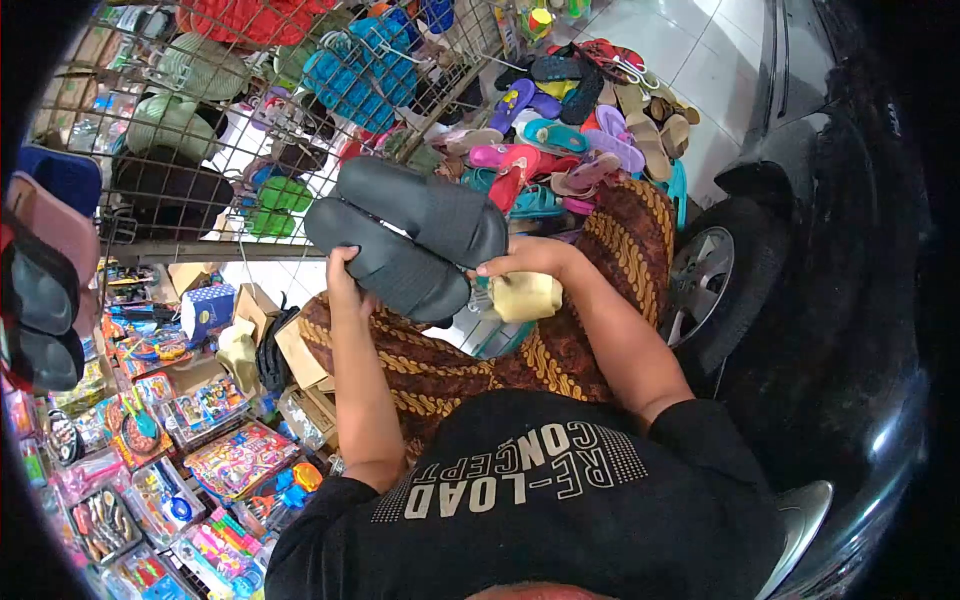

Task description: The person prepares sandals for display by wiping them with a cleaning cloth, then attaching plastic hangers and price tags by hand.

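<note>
A pair of black slide sandals (405,235) is held up side by side in front of me, toes towards me. My left hand (345,272) is closed on the near left sandal's side, thumb on top and the other fingers hidden underneath. At the right, my right hand (525,258) grips the other sandal near its toe end, thumb forward. Just below that hand is a pale yellow, soft-looking bundle (526,298), overlapping the palm side in this view. Brown patterned cloth (560,355) covers my legs beneath.
A wire rack (330,185) with hanging sandals stands ahead on the left. Behind my hands lies a heap of colourful sandals (570,135). Packaged toys (240,460) spread at the lower left, near a cardboard box (300,350). A black car's wheel (705,285) is close on my right.
</note>
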A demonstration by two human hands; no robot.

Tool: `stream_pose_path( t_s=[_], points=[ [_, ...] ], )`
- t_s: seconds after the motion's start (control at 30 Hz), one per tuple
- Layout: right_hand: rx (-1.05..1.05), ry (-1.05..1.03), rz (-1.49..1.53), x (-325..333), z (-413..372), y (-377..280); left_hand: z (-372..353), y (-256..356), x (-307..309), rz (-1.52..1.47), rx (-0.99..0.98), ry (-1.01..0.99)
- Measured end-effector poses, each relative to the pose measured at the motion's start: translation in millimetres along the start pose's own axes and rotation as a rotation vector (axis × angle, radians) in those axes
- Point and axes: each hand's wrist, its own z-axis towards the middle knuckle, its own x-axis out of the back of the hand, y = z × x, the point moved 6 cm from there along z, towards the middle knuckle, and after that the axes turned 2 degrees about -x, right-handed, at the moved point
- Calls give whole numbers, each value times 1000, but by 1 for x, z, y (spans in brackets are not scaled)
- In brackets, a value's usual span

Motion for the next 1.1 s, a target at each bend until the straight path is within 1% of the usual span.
stream_pose_path(
  t_s=[0.07,0.1,0.2,0.23,0.33,0.37,0.47,0.5,0.53,0.6,0.63,0.67,0.73,0.77,0.8,0.87,0.97,1.07,1.1],
  points=[
    [30,16,-113,5,1,0,-20,0,-11,-53,72,58],
    [72,-11,-83,-1,-8,-12,-31,5,-17,-89,5,140],
    [0,-24,-115,-2,-8,-3,-50,-8,-3,0,-161,211],
    [-14,-64,-105,-3,-4,6,-62,-12,1,-9,-120,277],
    [-113,-192,-146,-9,11,37,-98,-25,26,90,-116,399],
    [-155,-241,-59,-16,10,46,-112,-31,34,-14,-46,429],
    [-272,-288,-156,-33,-2,43,-131,-63,92,181,-68,284],
    [-400,-337,-294,-34,-1,50,-145,-61,87,122,40,278],
    [-435,-333,-309,-42,-6,41,-154,-64,98,192,93,306],
    [-490,-317,-349,-48,-14,20,-158,-65,121,334,185,345],
    [-391,-400,-213,-51,-4,35,-159,-63,123,402,108,323],
    [-436,-397,-223,-43,0,55,-153,-68,131,326,159,284],
    [-522,-390,-248,-37,2,68,-128,-70,150,172,253,208],
    [-537,-405,-347,-34,5,72,-119,-72,158,297,326,274],
    [-529,-417,-370,-37,5,65,-109,-71,168,407,399,317],
    [-507,-442,-412,-48,4,45,-89,-66,166,533,363,270],
    [-460,-434,-385,-52,11,43,-78,-56,140,598,346,126],
    [-394,-437,-329,-48,19,57,-83,-49,127,725,336,62],
    [-393,-425,-345,-48,20,54,-86,-45,120,667,306,79]
  ],
)
